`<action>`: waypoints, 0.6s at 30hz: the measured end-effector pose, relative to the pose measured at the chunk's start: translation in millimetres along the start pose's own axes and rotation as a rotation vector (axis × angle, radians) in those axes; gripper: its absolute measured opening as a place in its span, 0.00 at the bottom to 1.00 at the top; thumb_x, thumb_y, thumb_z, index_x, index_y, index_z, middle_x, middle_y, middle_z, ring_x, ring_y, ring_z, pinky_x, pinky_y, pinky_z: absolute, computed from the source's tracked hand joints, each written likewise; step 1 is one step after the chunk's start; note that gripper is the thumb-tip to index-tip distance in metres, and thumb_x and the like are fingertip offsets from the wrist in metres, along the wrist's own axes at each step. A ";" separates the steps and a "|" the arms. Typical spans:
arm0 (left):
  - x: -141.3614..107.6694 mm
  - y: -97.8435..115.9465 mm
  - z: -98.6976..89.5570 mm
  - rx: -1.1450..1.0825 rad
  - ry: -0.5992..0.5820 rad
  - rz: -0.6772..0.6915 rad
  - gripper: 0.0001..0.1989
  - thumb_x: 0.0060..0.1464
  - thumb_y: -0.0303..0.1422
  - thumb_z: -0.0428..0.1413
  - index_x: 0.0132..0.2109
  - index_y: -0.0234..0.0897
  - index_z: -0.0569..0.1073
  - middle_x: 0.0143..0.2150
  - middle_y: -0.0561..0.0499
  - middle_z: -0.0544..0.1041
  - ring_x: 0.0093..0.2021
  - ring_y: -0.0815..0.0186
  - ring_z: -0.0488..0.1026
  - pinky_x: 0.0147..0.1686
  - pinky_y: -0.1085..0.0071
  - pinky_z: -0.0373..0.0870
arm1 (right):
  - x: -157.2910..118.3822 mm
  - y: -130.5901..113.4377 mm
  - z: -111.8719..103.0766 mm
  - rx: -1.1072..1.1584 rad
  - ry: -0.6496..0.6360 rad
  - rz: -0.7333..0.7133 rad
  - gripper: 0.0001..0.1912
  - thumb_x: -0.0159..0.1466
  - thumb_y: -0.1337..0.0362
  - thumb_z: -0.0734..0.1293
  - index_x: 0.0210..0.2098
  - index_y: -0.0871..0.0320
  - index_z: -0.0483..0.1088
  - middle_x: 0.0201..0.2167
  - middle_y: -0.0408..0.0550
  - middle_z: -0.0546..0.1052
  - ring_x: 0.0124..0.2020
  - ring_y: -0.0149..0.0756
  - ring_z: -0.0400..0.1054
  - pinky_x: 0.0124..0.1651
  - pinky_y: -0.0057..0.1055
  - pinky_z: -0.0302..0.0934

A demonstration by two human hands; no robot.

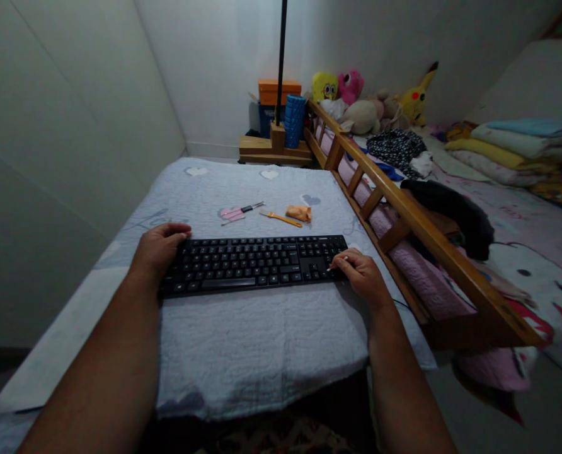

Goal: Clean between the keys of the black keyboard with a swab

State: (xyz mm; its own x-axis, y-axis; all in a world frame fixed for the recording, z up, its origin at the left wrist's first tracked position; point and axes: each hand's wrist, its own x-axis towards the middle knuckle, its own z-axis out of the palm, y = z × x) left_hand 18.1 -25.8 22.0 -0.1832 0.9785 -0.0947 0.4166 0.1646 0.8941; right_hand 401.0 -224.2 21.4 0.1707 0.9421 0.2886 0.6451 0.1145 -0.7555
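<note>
A black keyboard [243,263] lies across the cloth-covered table in front of me. My left hand [160,247] wraps round its left end, with the thumb and fingers at the far corner. In a pinch, my right hand [360,272] holds a thin white stick, which looks like a cotton swab [332,267]. The stick's tip is at the keys near the keyboard's right end. Behind the keyboard lie an orange-handled brush [285,219], a crumpled orange packet [298,213] and a slim dark tool [252,207] beside something pink. A thin pale stick [232,221] lies next to them.
A pale quilted cloth [262,340] covers the table. Along its right side runs a wooden bed rail [404,221], with bedding and plush toys beyond. A black pole [281,63], a blue foam roller [294,121] and an orange box [280,91] stand at the back.
</note>
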 end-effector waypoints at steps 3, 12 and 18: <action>1.1 -1.7 -0.5 0.009 -0.009 -0.008 0.14 0.40 0.32 0.61 0.38 0.37 0.80 0.36 0.51 0.79 0.35 0.64 0.71 0.45 0.67 0.66 | -0.2 -0.1 -0.3 0.002 -0.007 0.000 0.14 0.66 0.59 0.63 0.27 0.54 0.76 0.30 0.47 0.78 0.38 0.41 0.71 0.45 0.37 0.61; 10.6 -13.7 -0.1 -0.005 -0.025 0.024 0.16 0.39 0.33 0.61 0.39 0.37 0.80 0.37 0.50 0.79 0.36 0.63 0.71 0.46 0.66 0.66 | -0.8 -4.9 -2.1 0.034 -0.077 0.013 0.16 0.66 0.60 0.63 0.24 0.54 0.75 0.28 0.47 0.76 0.35 0.39 0.71 0.43 0.37 0.62; 9.5 -10.6 -0.2 -0.003 -0.024 0.016 0.15 0.39 0.33 0.60 0.38 0.37 0.79 0.37 0.50 0.79 0.36 0.63 0.72 0.48 0.65 0.67 | -0.2 -2.9 -0.7 0.029 -0.041 0.008 0.15 0.66 0.60 0.63 0.25 0.54 0.75 0.28 0.47 0.77 0.35 0.39 0.71 0.44 0.37 0.61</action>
State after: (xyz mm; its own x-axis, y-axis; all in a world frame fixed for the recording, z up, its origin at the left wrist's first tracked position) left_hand 11.8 -18.3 11.7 -0.1545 0.9838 -0.0907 0.4167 0.1481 0.8969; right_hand 399.6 -225.0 23.9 0.1450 0.9550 0.2586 0.6218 0.1154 -0.7746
